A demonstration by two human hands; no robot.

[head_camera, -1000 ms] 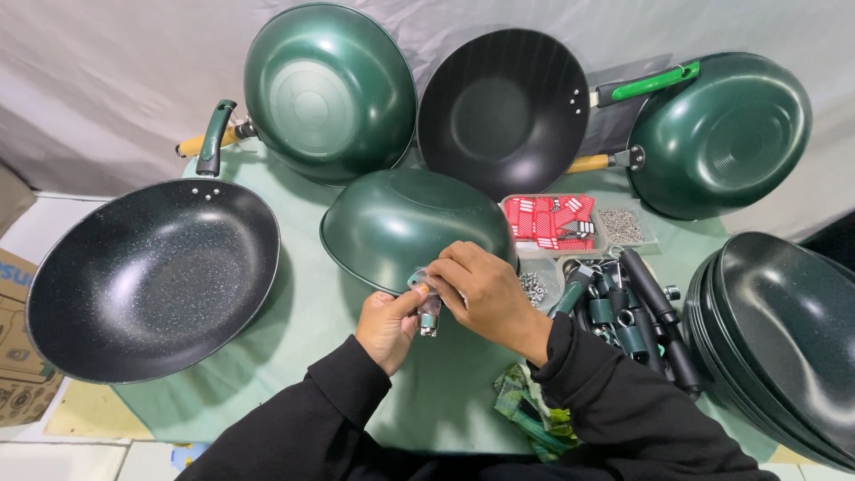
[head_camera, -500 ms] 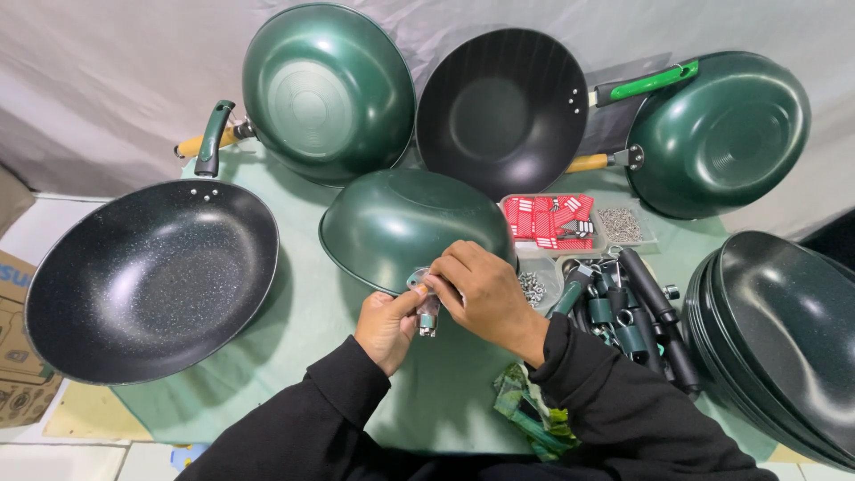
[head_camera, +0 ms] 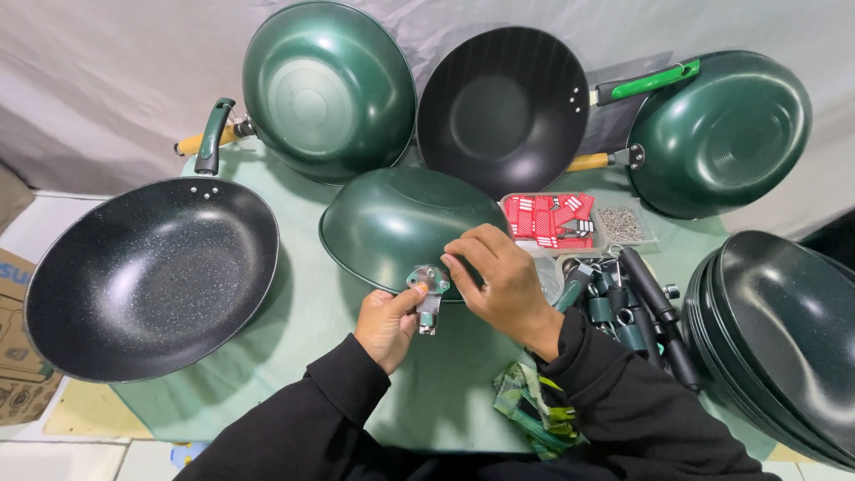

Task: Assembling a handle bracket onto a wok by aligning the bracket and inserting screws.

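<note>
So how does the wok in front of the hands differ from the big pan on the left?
The wok by the hands lies upside down, showing its glossy green outside; the left pan sits right way up, showing a speckled black inside. The left pan has a green handle fitted; the wok shows none, and the left hand holds a metal bracket at its rim. Both rest on the green cloth.

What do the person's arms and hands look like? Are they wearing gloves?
No gloves: the left hand and right hand are bare. Both arms are covered by long black sleeves of soft, thick cloth, like a sweatshirt, ending in ribbed cuffs at the wrists. No rings, watch or markings show.
</note>
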